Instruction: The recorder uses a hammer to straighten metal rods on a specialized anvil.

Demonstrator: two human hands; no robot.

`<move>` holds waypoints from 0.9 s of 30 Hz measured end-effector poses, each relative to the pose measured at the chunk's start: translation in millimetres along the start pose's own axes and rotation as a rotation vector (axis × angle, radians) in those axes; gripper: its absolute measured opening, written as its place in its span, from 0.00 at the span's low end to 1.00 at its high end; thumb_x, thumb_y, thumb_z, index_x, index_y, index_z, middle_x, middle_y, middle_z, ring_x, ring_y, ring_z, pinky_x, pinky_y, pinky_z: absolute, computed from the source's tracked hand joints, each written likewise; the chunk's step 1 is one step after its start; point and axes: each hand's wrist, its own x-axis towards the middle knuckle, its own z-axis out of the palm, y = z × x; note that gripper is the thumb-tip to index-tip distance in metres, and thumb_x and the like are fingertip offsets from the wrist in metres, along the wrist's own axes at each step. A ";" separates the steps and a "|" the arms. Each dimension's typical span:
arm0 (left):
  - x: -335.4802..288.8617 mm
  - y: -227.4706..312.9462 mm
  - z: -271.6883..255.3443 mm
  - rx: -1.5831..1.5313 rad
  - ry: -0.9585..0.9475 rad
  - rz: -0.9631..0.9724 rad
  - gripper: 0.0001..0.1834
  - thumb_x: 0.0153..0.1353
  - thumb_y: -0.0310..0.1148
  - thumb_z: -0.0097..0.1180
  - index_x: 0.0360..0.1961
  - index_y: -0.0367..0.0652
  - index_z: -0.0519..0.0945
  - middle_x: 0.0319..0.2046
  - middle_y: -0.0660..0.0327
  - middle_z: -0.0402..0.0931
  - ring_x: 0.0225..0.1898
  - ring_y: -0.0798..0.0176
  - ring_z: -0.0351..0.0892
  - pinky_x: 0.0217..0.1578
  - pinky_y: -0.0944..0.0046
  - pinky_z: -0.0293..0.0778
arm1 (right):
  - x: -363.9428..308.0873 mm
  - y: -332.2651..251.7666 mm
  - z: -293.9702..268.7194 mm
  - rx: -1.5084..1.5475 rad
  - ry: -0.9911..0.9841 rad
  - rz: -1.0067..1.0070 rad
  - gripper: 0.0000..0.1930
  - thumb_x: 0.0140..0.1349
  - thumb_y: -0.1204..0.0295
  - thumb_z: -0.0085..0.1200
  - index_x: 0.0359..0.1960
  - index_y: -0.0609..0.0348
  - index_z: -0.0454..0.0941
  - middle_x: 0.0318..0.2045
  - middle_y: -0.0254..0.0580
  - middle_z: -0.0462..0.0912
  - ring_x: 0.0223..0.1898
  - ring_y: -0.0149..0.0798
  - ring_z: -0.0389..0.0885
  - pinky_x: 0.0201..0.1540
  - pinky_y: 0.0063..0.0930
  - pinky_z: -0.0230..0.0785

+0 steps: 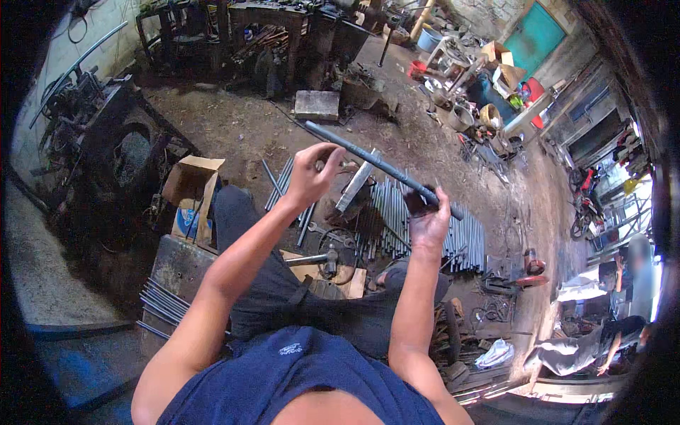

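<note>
Long, straight blue-grey metal bar (382,166): held up in mid-air in front of the body, slanted from the far left end down to the near right end, above the floor.
Left grip (312,173): thumb and fingertips brought to the bar near its far end; whether they are clamped on it cannot be told.
Right grip (431,225): clamped on the bar near its lower end, the thumb laid across it; a small black object (418,204), too dark to be identified, is seen just under the bar there.
Thin grey metal rods (464,244): laid side by side on the brown earth floor (234,120), beyond the right knee.
Hammer with a dark metal head (331,262): laid between the legs.
Open brown cardboard box (195,173): stood beside the left leg; blue and white printing is borne on its side.
Navy-blue cloth shirt (269,379): marked on the front with small white print.
Pale grey rectangular block (316,105): set on the floor, well beyond the left grip.
Co-worker in pale trousers (567,354): seen at the far right.
</note>
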 end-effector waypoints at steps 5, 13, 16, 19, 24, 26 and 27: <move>12.4 -9.9 10.2 -0.817 -0.087 -0.418 0.18 0.68 0.36 0.41 0.53 0.36 0.69 0.46 0.53 0.76 0.45 0.61 0.77 0.44 0.65 0.75 | -5.2 4.2 1.0 0.063 0.096 0.029 0.12 0.60 0.66 0.48 0.33 0.64 0.76 0.31 0.46 0.81 0.32 0.45 0.81 0.40 0.41 0.76; 39.0 9.9 7.0 -0.778 -0.063 -0.413 0.20 0.67 0.39 0.43 0.52 0.34 0.69 0.48 0.50 0.75 0.50 0.56 0.75 0.51 0.58 0.71 | -3.7 24.5 0.8 0.262 0.120 0.211 0.11 0.60 0.67 0.50 0.32 0.64 0.78 0.29 0.47 0.82 0.31 0.43 0.82 0.37 0.36 0.79; 42.0 8.9 6.3 -0.862 0.039 -0.452 0.17 0.64 0.38 0.50 0.45 0.35 0.73 0.43 0.53 0.78 0.45 0.58 0.78 0.47 0.59 0.74 | -6.7 30.3 6.7 0.321 0.056 0.255 0.12 0.61 0.69 0.47 0.37 0.66 0.77 0.33 0.49 0.82 0.33 0.44 0.82 0.41 0.36 0.78; 41.6 7.2 4.6 -0.830 0.089 -0.446 0.16 0.62 0.39 0.53 0.42 0.36 0.76 0.40 0.54 0.79 0.43 0.60 0.79 0.44 0.59 0.75 | -15.0 32.9 13.5 0.341 0.054 0.257 0.11 0.60 0.71 0.47 0.37 0.67 0.76 0.35 0.50 0.82 0.35 0.44 0.82 0.42 0.35 0.78; 44.4 10.5 14.8 -0.718 0.092 -0.408 0.15 0.61 0.39 0.55 0.41 0.38 0.78 0.36 0.57 0.80 0.39 0.64 0.80 0.39 0.65 0.76 | -8.6 45.0 -4.5 0.335 0.073 0.231 0.08 0.58 0.74 0.48 0.34 0.68 0.76 0.33 0.50 0.81 0.35 0.43 0.82 0.41 0.32 0.78; 46.3 15.1 14.1 -0.711 0.063 -0.430 0.15 0.62 0.37 0.52 0.43 0.36 0.76 0.39 0.54 0.79 0.43 0.60 0.79 0.44 0.62 0.75 | -10.5 45.3 0.1 0.330 0.127 0.204 0.07 0.58 0.75 0.48 0.31 0.67 0.75 0.30 0.49 0.81 0.32 0.42 0.82 0.38 0.30 0.79; 46.4 18.2 12.3 -0.708 0.062 -0.428 0.15 0.62 0.37 0.52 0.43 0.36 0.76 0.39 0.54 0.79 0.43 0.60 0.79 0.44 0.62 0.75 | -11.3 45.0 0.2 0.322 0.143 0.205 0.06 0.58 0.75 0.49 0.31 0.67 0.75 0.30 0.49 0.81 0.32 0.41 0.82 0.38 0.29 0.79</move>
